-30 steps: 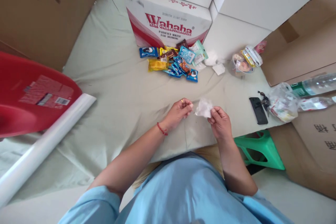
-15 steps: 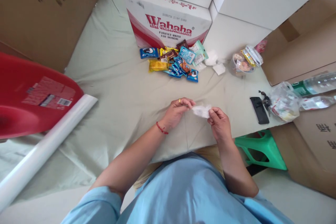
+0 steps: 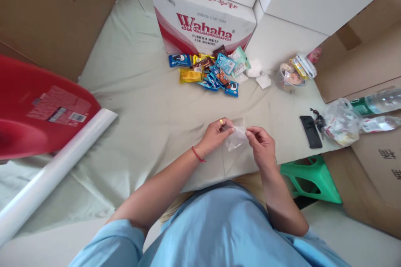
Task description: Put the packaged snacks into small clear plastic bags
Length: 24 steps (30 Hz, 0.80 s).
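A thin, clear plastic bag [image 3: 236,137] hangs between my two hands over the near part of the cloth-covered table. My left hand [image 3: 217,134], with a gold ring and a red wrist string, pinches its left upper side. The right side of the bag is pinched between the thumb and fingers of my right hand [image 3: 260,144]. Beyond the hands lies a pile of wrapped snacks [image 3: 219,76] in blue, yellow, brown and pale green. White crumpled tissues [image 3: 263,81] are just right of the pile.
A Wahaha carton [image 3: 205,21] stands behind the snacks. To the right are a plastic tub [image 3: 290,77], a black phone [image 3: 310,132], a crumpled bag [image 3: 340,123] and bottles. A red container [image 3: 46,110] and a white roll [image 3: 59,171] are at left. A green stool [image 3: 313,179] stands below.
Both hands have come closer together. The plastic, bunched and stretched sideways before, now hangs more spread out, and my left hand's fingers have closed on it.
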Each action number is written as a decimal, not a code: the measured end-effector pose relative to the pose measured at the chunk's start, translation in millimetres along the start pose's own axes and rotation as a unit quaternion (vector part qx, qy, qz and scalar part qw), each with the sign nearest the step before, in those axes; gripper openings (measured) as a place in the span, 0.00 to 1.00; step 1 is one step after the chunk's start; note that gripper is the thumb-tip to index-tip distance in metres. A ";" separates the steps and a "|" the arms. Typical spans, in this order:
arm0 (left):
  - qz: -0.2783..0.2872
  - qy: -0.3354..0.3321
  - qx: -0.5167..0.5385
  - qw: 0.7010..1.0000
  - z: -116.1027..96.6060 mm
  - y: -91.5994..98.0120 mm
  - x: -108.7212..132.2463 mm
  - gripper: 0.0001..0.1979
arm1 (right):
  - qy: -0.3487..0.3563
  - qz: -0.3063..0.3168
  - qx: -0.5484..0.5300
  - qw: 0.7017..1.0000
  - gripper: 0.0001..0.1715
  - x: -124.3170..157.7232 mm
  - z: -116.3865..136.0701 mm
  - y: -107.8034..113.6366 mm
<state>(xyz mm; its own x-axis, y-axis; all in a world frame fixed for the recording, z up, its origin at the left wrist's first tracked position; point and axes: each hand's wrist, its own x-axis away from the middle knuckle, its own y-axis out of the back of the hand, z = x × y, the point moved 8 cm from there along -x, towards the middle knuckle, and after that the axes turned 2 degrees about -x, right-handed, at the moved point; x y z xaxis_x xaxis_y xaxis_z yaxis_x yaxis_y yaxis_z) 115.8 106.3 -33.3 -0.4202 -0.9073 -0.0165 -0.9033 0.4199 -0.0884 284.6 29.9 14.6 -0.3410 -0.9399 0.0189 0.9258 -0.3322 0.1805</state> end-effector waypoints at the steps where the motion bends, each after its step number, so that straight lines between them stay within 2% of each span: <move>1: -0.007 0.006 0.025 1.000 2.4 2.2 -1.3 0.17 | -0.001 -0.018 -0.009 1.000 0.16 -1.7 -1.5 4.6; 4: -0.021 0.009 0.086 0.996 2.8 6.8 -3.5 0.16 | -0.022 -0.071 -0.051 0.996 0.18 -6.8 -10.6 18.7; 6: -0.013 0.007 0.105 0.994 -0.7 5.2 -2.6 0.16 | -0.044 -0.081 -0.080 0.993 0.22 -8.9 -17.3 21.3; 10: 0.027 -0.012 0.132 0.991 -11.0 -3.9 3.0 0.16 | -0.106 -0.030 -0.098 0.989 0.40 -9.7 -31.2 6.7; 12: 0.035 -0.018 0.152 0.988 -12.8 -5.8 4.2 0.17 | -0.133 0.008 -0.096 0.986 0.46 -9.7 -36.8 -3.4; 15: -0.027 -0.016 0.176 0.984 -8.7 5.9 0.6 0.19 | -0.125 0.015 -0.117 0.985 0.41 -12.7 -36.5 -7.2; 17: -0.094 -0.007 0.209 0.973 -4.0 18.9 -2.8 0.21 | -0.099 -0.021 -0.133 0.986 0.33 -15.9 -32.8 -0.5; 19: -0.133 0.008 0.258 0.957 -0.1 27.2 -5.6 0.23 | -0.084 -0.054 -0.137 0.986 0.28 -17.7 -30.9 7.1; 24: -0.129 0.039 0.327 0.935 -1.8 29.6 -6.7 0.26 | -0.118 -0.084 -0.086 0.986 0.25 -11.7 -39.2 14.8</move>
<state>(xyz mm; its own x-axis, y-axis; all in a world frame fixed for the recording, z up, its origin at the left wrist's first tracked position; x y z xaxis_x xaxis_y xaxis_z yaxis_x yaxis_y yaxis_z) 91.6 124.8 -34.0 -0.2236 -0.9615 0.1599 -0.7395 0.0605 -0.6705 308.6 32.9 -21.5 -0.5015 -0.8325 0.2355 0.8600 -0.5093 0.0310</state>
